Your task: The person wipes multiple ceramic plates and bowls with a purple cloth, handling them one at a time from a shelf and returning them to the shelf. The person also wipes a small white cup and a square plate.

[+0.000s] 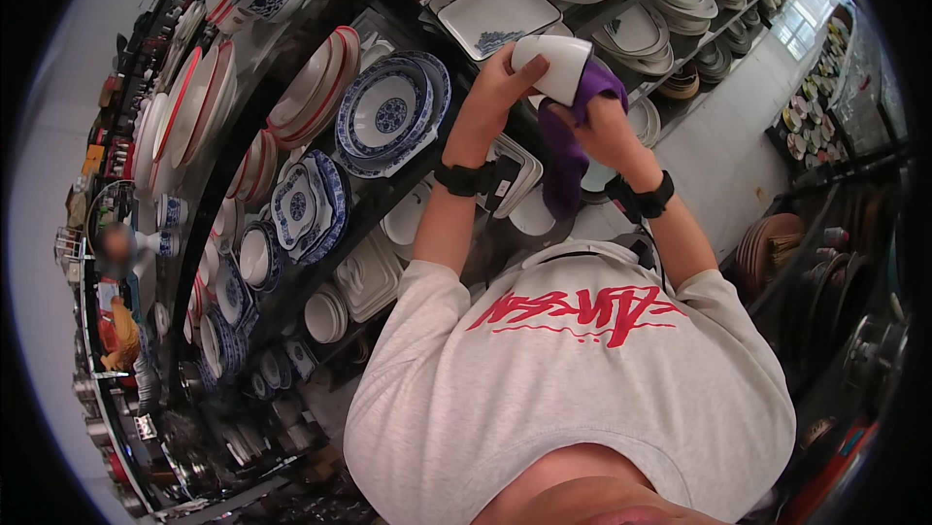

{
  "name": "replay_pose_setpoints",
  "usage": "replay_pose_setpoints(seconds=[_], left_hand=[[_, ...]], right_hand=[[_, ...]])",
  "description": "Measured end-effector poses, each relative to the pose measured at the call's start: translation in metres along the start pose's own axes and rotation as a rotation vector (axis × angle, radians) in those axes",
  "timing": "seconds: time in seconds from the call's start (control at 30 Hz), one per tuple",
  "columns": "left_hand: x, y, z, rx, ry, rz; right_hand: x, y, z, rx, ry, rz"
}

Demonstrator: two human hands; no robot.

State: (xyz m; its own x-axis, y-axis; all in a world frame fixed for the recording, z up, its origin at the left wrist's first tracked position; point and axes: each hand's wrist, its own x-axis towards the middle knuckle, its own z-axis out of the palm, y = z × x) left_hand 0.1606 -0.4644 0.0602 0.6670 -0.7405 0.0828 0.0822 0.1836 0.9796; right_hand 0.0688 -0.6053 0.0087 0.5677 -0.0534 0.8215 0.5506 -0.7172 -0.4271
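My left hand (498, 91) grips a white ceramic bowl (557, 66) with a dark rim, its thumb on the outer wall. The bowl lies tipped on its side, mouth towards the right. In my right hand (610, 133) is a purple cloth (564, 153), bunched at the bowl's rim and partly inside the mouth; its loose end hangs down. Some right fingers are hidden by the cloth and bowl. Just beyond the bowl, a square white plate (499, 11) with a dark edge and blue picture rests on the shelf.
Shelves at the left hold blue-and-white plates (386, 113) and red-rimmed plates (320, 88). White rectangular dishes (364, 274) sit lower. More stacked plates (633, 37) line the shelf at upper right, beside a pale floor aisle (717, 131). Brown round wares (772, 244) stand at the right.
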Motion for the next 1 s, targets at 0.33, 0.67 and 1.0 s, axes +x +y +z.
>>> replay_pose_setpoints(seconds=[0.33, 0.67, 1.0], left_hand=[[-0.002, -0.005, -0.016, -0.112, -0.323, -0.021], [0.004, -0.009, -0.004, -0.395, -0.323, -0.099], [0.029, -0.002, 0.033, 0.098, -0.105, 0.275]], right_hand=[[0.024, -0.003, -0.046, 0.442, -0.500, 0.281], [0.016, -0.001, -0.030, 0.514, -0.145, 0.380], [0.017, 0.014, -0.026, 0.565, 0.538, 0.560]])
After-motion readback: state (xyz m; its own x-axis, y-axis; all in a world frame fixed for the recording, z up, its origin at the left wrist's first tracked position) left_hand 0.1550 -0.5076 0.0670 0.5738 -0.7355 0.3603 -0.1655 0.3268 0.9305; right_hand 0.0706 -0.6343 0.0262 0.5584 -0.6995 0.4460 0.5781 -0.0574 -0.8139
